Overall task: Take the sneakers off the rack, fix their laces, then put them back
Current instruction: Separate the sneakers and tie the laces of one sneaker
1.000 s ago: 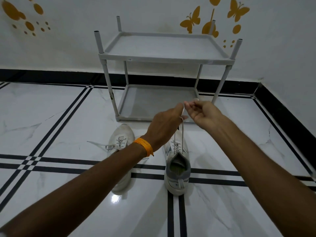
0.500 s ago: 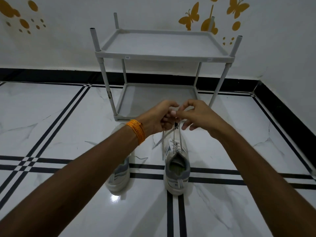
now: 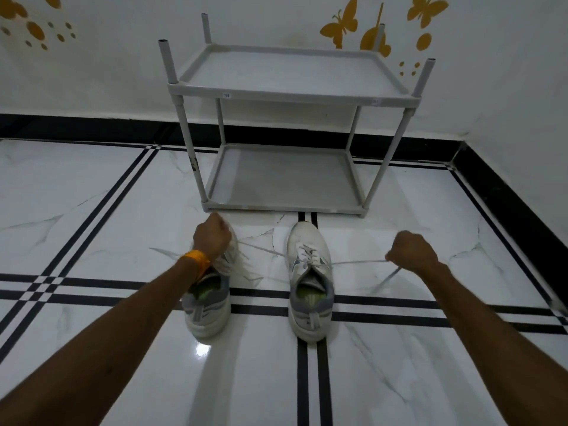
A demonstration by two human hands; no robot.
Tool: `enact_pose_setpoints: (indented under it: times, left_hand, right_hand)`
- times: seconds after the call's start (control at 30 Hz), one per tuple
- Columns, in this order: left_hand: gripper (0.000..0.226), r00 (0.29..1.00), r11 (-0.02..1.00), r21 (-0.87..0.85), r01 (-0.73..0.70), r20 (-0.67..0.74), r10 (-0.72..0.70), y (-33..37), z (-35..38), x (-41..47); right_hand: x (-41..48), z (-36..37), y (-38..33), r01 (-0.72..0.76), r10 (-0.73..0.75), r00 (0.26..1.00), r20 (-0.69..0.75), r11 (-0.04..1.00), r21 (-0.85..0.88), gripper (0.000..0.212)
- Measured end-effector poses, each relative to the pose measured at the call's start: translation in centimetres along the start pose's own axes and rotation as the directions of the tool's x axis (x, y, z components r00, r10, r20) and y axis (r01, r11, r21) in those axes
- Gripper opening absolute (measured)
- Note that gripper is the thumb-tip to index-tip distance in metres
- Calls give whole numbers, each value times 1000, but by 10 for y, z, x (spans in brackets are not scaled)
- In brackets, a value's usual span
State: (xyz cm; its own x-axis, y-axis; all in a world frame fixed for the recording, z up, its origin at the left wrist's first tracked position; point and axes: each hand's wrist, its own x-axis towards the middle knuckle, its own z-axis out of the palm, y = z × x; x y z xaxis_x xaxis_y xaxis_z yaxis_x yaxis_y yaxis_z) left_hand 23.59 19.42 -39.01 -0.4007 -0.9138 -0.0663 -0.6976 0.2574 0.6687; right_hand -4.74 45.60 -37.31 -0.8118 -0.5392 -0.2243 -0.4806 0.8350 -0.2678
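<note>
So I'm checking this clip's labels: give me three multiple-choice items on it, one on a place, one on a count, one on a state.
1. Where do the two sneakers stand?
A. on the rack's top shelf
B. on the floor in front of the rack
C. on the rack's bottom shelf

2. How many shelves has the rack?
A. two
B. three
C. four

3. What do the hands do with the right sneaker's laces?
A. leave them slack on the floor
B. tuck them inside the shoe
C. pull them taut, apart to each side

Key: 1 B, the left sneaker and right sneaker sit on the floor. 2 A, the rack shows two bare trays. 3 C, the left hand and right hand each grip a stretched lace.
</note>
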Motion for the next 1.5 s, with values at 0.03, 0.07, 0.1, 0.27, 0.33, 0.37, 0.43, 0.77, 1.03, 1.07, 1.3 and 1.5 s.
enact_pose_setpoints:
  times: [0.03, 0.07, 0.1, 0.27, 0.33, 0.37, 0.43, 0.77, 1.03, 1.07, 1.3, 1.5]
  left_hand:
    - [18, 999, 993, 114, -27, 20, 25, -11, 2, -1]
    - [19, 997, 973, 217, -77, 46, 69, -16, 4, -4]
    - [20, 989, 938, 317, -142, 83, 121, -17, 7, -7]
    - [36, 926, 679, 630, -378, 269, 266, 16, 27, -21]
    - [38, 867, 681, 538, -497, 277, 414, 34, 41, -30]
    - [36, 827, 706, 431, -562, 304, 473, 39, 50, -36]
    - [25, 787, 783, 201, -589, 365, 498, 44, 67, -49]
    - [21, 766, 759, 202, -619, 370, 526, 28, 85, -64]
    - [48, 693, 558, 411, -721, 430, 578, 29, 69, -60]
    - [48, 703, 579, 400, -711, 431, 566, 26, 70, -62]
    - [40, 779, 736, 276, -619, 340, 528, 13, 79, -71]
    - [16, 841, 816, 245, -524, 301, 449, 13, 78, -68]
  right_hand:
    - [-2, 11, 8, -12, 12, 1000, 14, 999, -47, 22]
    - [-3, 22, 14, -16, 19, 999, 32, 996, -88, 19]
    - [-6, 32, 16, -15, 21, 999, 50, 993, -119, 16]
    - [-14, 56, 3, 46, -29, 993, 111, 987, -151, 23]
    - [-20, 55, -16, 155, -153, 988, 30, 987, -49, 25]
    - [-25, 53, -29, 214, -215, 976, 20, 975, 62, 23]
    - [-39, 52, -58, 270, -315, 944, 97, 907, 323, 17]
    - [-48, 71, -80, 271, -331, 941, 74, 864, 425, 13]
    - [-40, 82, -67, 487, -485, 873, 43, 866, -119, 8]
    - [-41, 84, -66, 502, -499, 865, 55, 852, -147, 7]
    - [-36, 77, -67, 470, -451, 878, 163, 877, -106, 15]
    - [-53, 46, -82, 77, -419, 875, 243, 615, 785, 22]
